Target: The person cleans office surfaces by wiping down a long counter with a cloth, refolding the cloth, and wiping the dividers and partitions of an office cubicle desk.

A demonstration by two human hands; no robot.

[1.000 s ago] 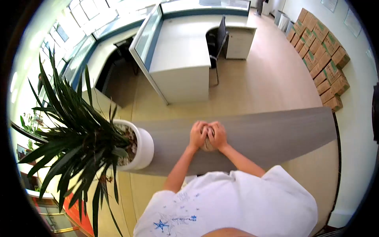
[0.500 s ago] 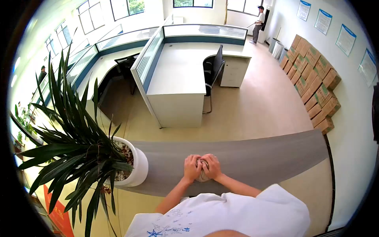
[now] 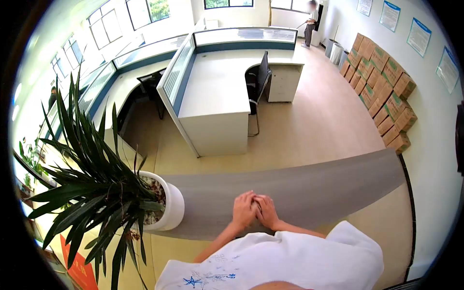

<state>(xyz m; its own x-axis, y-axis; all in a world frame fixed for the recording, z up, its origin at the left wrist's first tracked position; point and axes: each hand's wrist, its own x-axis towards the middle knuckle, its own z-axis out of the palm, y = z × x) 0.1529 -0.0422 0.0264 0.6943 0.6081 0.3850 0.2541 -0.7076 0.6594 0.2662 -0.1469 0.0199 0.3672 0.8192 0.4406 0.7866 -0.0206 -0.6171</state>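
My left hand [image 3: 244,210] and my right hand [image 3: 267,212] are cupped together over the grey counter [image 3: 314,191], close in front of my white shirt. Fingers of both hands curl around a small rounded greyish-beige lump [image 3: 258,206]. Only a sliver of it shows between them, and its exact kind cannot be made out. To the left stands a white pot [image 3: 175,208] holding a long-leaved green plant [image 3: 92,179].
Beyond the counter are a white partitioned desk [image 3: 215,92] and a black chair [image 3: 261,79]. Stacked cardboard boxes [image 3: 379,92] line the right wall. One person [image 3: 310,26] stands at the back; another [image 3: 52,96] is at the far left.
Both hands have turned and closed further over the lump, so less of it shows. They have moved slightly right and toward my body. The camera view has shifted a little.
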